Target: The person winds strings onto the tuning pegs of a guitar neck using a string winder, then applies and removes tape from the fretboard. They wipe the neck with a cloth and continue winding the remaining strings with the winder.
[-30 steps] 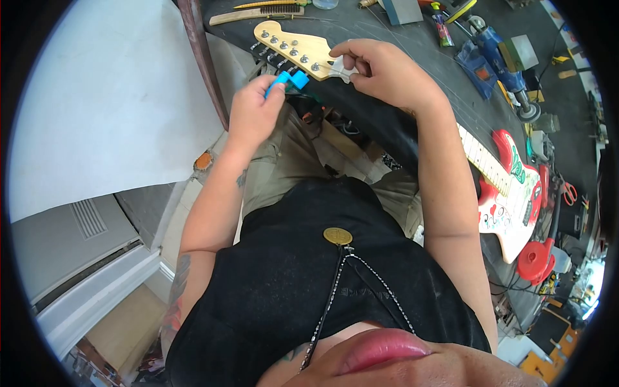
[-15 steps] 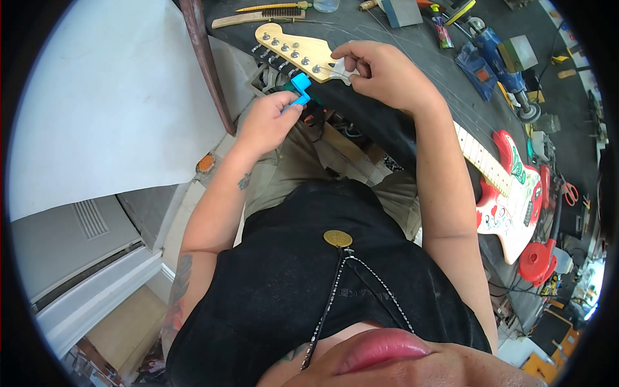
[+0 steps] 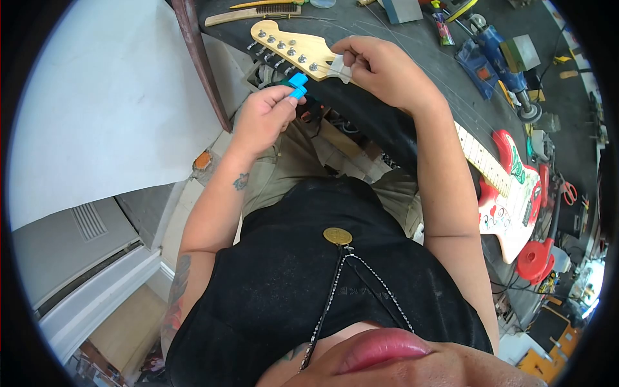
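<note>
My left hand is closed around a blue string winder, whose head is at the tuning pegs along the near edge of the guitar's wooden headstock. Metal string posts stand in a row on the headstock. My right hand is over the upper neck by the nut, fingers curled and thumb pressed in. A thin guitar string runs from a post to these fingers; their exact hold is partly hidden. Beyond my right forearm lies the fretboard, leading to the red and white decorated guitar body.
A wooden-handled brush lies behind the headstock. Loose strings stretch across the dark bench. To the right are a blue power tool, red-handled scissors and a red round object. A dark wooden post stands at left.
The blue winder has turned in my left hand, which has shifted slightly left and up. My right hand stays by the nut, its fingers slightly more curled.
</note>
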A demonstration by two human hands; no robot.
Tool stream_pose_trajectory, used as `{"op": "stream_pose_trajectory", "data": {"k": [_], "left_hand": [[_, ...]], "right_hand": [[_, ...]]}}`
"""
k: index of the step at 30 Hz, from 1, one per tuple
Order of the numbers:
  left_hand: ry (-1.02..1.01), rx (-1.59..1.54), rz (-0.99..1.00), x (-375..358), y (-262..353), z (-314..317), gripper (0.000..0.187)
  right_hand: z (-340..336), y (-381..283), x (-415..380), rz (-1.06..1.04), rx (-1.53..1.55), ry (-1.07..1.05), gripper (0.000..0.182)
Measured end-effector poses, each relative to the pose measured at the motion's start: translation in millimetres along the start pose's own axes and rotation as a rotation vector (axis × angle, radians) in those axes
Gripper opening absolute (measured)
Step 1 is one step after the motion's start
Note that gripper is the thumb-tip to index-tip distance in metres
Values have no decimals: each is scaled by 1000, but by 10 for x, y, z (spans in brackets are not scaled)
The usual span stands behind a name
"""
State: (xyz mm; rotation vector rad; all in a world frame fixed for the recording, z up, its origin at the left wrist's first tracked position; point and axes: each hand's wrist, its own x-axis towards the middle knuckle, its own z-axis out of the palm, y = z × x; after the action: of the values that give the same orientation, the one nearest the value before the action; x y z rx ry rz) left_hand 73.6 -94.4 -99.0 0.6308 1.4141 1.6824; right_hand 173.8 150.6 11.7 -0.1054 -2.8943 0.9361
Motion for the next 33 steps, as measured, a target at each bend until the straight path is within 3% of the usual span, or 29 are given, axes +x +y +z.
{"op": "stream_pose_trajectory", "data": {"k": [11,24,30,33], "left_hand": [[271,-228,-47,39,135,22,22],[274,-260,-172,84,168,-78,24],[250,-227,-220,69,208,-104,23],[200,-205,-154,18,112,-112,22]], "right_hand": [[-11,2,-38,7,13,-2,41],[11,-86,-124,28,23,29,38],[25,-248,-431,-34,-46,213,29],[-43,-266,-713,18,-322,363,22]]}}
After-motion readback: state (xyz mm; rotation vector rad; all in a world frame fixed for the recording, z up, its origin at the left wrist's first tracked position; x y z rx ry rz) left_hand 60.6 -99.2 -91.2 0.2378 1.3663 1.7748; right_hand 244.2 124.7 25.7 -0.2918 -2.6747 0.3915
